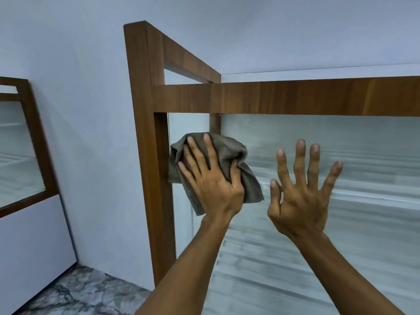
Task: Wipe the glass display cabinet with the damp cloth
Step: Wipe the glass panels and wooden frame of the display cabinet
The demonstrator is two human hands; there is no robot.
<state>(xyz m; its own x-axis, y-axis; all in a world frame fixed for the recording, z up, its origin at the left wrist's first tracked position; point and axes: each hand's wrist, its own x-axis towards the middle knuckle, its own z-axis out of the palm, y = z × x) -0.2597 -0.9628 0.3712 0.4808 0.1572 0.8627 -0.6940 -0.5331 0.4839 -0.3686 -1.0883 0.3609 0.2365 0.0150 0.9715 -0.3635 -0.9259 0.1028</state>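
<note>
Biggest thing in my feed is the pale bluish-white wall (pixel 91 133), filling everything from 9 to 12 o'clock. Next is the tall glass display cabinet with a brown wood-grain frame (pixel 272 97). Its left post runs down from 11 o'clock to 7 o'clock and its top rail heads out to 3 o'clock. The frosty-looking front glass pane (pixel 354 155) fills the frame below that rail, and there's loads of bare glass toward 3 and 6 o'clock.

Over at 9 o'clock sits a second wood-framed glass case on a white base (pixel 34 142), well apart from the main one with a strip of wall between them. A patch of grey veined marble floor (pixel 79 292) shows at 7 o'clock.

The right hand (pixel 300 201) is up flat toward the pane with all its fingers spread wide and nothing in it. I can't tell if it's actually touching the glass.

The left hand (pixel 211 183) sits at 9 o'clock from the right one, with a narrow gap between them. Its fingers are fanned over the grey-brown bunched cloth (pixel 236 153), with the thumb hooked into a fold. The cloth is on the pane's top-left corner. Its left edge touches the post's inner edge, and a band of glass separates it from the rail at 12 o'clock.
</note>
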